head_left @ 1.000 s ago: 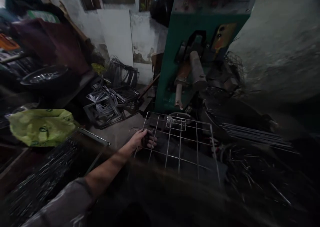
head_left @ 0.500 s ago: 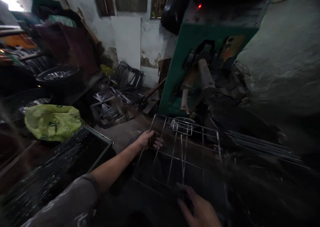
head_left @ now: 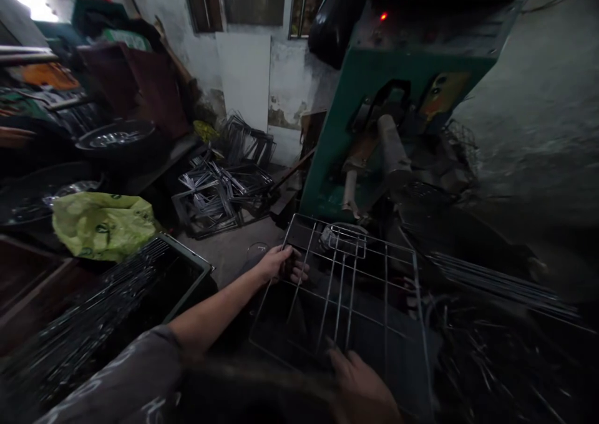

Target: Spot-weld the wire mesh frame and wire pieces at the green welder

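A rectangular wire grid (head_left: 360, 287) of thin steel rods lies flat in front of a green machine (head_left: 369, 125). My left hand (head_left: 281, 265) grips the grid's left edge, fingers curled round the frame rod. At the grid's near edge my right hand (head_left: 360, 386) rests with its fingertips on the ends of two loose-looking rods near the middle. Whether it grips a rod is hard to tell in the dim, blurred view. The machine's cylindrical arm (head_left: 392, 149) reaches out above the grid's far edge.
A dark tray of straight steel rods (head_left: 112, 299) sits at my left. More rods (head_left: 500, 284) and wire scraps lie on the right. Finished wire frames (head_left: 219, 190) are piled on the floor behind, beside a yellow-green plastic bag (head_left: 103, 224) and a metal basin (head_left: 116, 138).
My right hand came into view at the grid's near edge and moved up onto the rods. The left hand kept its grip, and the camera tilted slightly.
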Tool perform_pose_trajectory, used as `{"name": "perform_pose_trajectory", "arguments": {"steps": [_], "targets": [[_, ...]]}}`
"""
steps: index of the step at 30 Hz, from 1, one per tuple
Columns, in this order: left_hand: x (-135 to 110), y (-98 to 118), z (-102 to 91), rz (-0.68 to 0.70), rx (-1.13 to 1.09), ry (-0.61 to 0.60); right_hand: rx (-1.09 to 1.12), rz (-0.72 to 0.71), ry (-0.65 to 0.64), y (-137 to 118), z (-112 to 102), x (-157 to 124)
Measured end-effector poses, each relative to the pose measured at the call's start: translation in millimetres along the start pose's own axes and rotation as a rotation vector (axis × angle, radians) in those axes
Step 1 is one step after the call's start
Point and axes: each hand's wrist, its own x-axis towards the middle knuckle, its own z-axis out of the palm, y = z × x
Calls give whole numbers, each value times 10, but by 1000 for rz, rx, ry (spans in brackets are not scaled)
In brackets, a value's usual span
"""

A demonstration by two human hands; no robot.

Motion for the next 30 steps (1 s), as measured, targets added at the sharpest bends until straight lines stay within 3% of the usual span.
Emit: {"name": "perform_pose_trajectory", "arguments": {"steps": [7,15,21,30], "targets": [[-24,141,112,63,19,-5,-29,58,91,-85,-216,153],[151,235,137,122,39,2,-129,37,176,70,-336,311],[333,289,131,142,38,-62,-113,36,79,277,-338,383],[480,398,235,140,52,-12,-151,87,68,448,-342,473]]}}
